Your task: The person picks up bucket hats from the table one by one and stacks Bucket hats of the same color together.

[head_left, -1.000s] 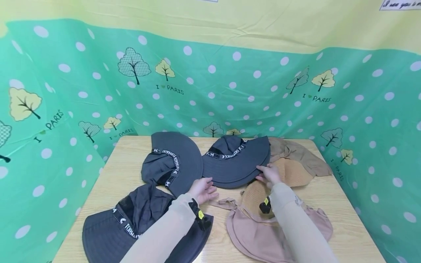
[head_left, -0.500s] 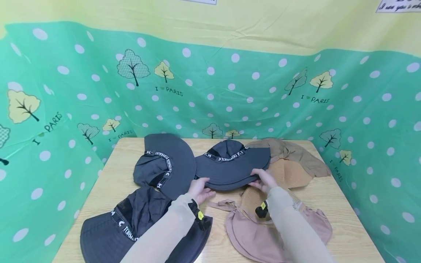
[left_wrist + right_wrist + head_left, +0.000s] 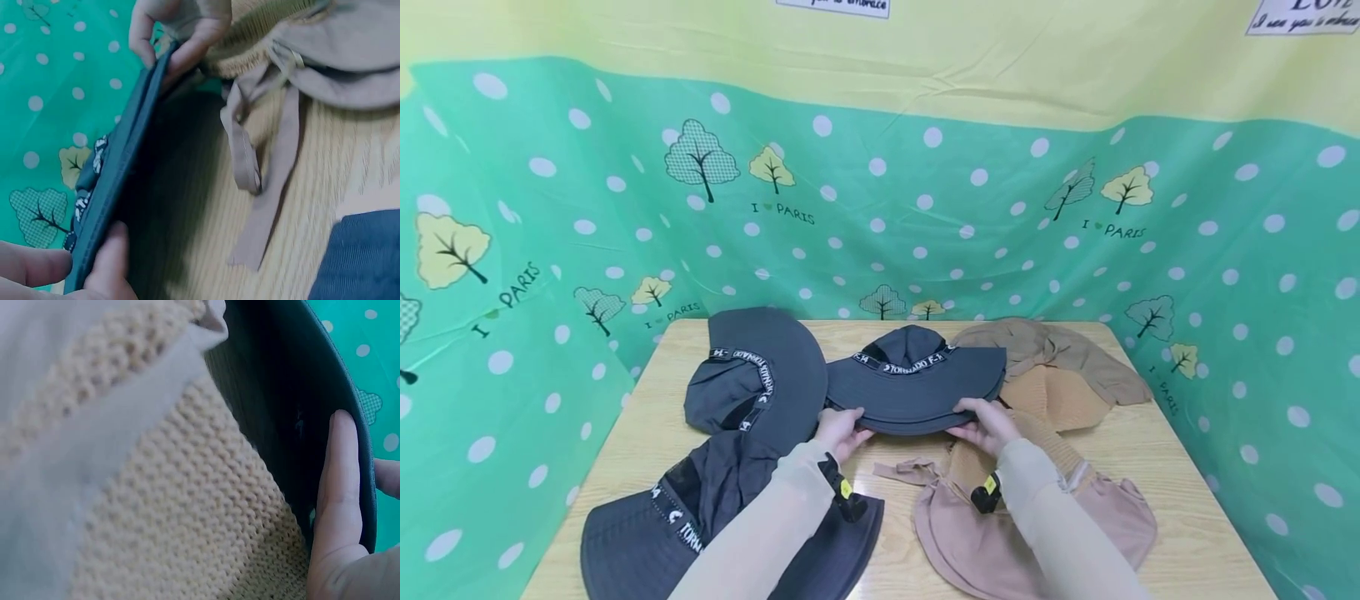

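Note:
A dark grey sun hat [image 3: 917,400] with a lettered band is held by its double-layered brim, crown toward the back. My left hand [image 3: 838,432] pinches the brim's front left edge, thumb above and fingers beneath. At the front right edge, my right hand [image 3: 988,427] grips the same brim. The left wrist view shows the brim [image 3: 115,181] tilted up off the wooden surface between both hands, with shadow under it. Fingers [image 3: 340,481] lie flat along the brim's underside in the right wrist view, with the thumb on the other face.
Two more dark hats, one at back left [image 3: 790,367] and one at front left [image 3: 632,542], lie on the table [image 3: 647,400]. A pinkish-tan hat [image 3: 977,542] with ties lies front right, and a tan hat [image 3: 1060,396] back right. A green dotted cloth [image 3: 880,208] surrounds the table.
My left hand has closed on the brim. Both hands have moved slightly left with the middle dark hat, whose front edge is raised. The back left hat has slid left.

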Demonstrator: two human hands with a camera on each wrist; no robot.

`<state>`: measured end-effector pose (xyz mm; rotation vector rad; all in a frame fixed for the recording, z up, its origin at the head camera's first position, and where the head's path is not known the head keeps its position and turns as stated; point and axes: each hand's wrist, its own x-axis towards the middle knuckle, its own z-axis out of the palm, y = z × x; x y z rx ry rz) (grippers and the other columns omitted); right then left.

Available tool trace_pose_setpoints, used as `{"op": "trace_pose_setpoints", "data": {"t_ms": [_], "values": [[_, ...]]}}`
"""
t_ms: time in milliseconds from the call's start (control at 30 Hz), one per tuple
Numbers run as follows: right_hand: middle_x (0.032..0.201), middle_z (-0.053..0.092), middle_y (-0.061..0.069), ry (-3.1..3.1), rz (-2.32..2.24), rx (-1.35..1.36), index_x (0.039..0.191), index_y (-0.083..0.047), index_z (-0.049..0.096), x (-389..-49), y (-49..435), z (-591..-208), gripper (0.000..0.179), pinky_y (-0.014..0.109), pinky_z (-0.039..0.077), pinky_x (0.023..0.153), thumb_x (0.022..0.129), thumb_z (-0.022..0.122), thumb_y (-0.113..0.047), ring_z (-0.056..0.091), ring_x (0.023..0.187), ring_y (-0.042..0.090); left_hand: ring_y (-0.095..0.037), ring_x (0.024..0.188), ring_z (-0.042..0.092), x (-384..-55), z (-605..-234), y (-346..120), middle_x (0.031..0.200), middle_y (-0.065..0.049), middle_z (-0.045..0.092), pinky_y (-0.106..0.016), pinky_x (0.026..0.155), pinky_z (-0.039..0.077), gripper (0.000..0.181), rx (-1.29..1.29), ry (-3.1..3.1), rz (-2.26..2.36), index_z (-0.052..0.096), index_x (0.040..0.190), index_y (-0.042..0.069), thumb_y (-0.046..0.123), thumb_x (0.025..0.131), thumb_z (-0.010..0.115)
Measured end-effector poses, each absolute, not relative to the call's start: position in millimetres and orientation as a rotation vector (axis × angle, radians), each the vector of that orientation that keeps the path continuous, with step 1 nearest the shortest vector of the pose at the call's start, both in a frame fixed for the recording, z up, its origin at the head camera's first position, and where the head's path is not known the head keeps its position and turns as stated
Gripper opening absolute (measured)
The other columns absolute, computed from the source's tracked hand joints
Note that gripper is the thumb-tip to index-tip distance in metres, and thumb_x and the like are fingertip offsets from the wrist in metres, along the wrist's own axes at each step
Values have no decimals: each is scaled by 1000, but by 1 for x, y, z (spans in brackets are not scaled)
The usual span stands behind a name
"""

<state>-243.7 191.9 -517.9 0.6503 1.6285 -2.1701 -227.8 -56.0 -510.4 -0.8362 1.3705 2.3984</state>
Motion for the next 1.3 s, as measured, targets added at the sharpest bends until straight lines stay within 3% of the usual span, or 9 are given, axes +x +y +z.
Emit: {"op": "trace_pose_setpoints", "data": {"t_ms": [167,367,600,733,833,967,1133,1233,1300], "values": [[81,67,7,1585,-2202,615,109,2,49,-238,187,-522,25,29,62,69,86,55,2,71,71,16,-42,137,43,-229,-516,-58,155,-33,19,-43,108,47,86,-847,1491,2359,-18,152,3,-2,100,50],[83,66,8,1549,-2264,605,107,3,51,-228,173,-526,19,30,62,71,89,55,3,71,71,17,-46,137,39,-231,-518,-60,155,-35,16,-54,108,44,101,-853,1519,2382,-23,152,11,-4,95,59],[87,66,9,1522,-2313,626,110,7,54,-218,161,-527,20,28,62,75,92,58,1,70,75,18,-49,133,43,-230,-519,-66,156,-35,10,-54,100,50,99,-879,1576,2361,-25,152,16,-7,96,53],[120,66,23,1505,-2346,643,138,9,42,-221,165,-525,48,33,56,94,96,58,-5,68,106,26,-46,132,44,-232,-523,-71,156,-35,12,-53,100,51,97,-869,1638,2307,-24,152,15,-10,95,50],[151,41,26,1464,-2383,671,152,7,24,-227,173,-522,62,37,42,111,100,52,-10,47,136,30,-46,135,41,-234,-526,-75,157,-35,9,-56,103,48,95,-845,1653,2290,-26,152,16,-12,95,45],[159,26,23,1479,-2380,731,156,4,13,-233,186,-519,65,37,34,117,101,45,-11,32,145,30,-47,137,36,-235,-529,-78,158,-34,5,-62,104,44,96,-833,1662,2268,-29,152,20,-13,95,41],[129,57,16,1609,-2325,797,152,2,24,-236,190,-520,60,21,54,90,98,47,-7,62,110,15,-49,139,31,-235,-526,-80,158,-35,1,-67,104,40,97,-833,1685,2265,-31,151,22,-14,94,39],[107,58,5,1706,-2295,800,152,3,23,-236,187,-522,62,16,55,72,97,50,-4,61,79,1,-52,137,31,-238,-528,-83,157,-37,0,-70,101,41,98,-822,1714,2267,-30,151,23,-15,93,38],[110,56,7,1762,-2273,783,155,2,15,-236,184,-522,69,15,53,68,96,51,-4,59,76,0,-53,137,31,-241,-529,-85,157,-37,-1,-71,101,40,97,-822,1735,2257,-28,152,22,-15,93,39]]}}
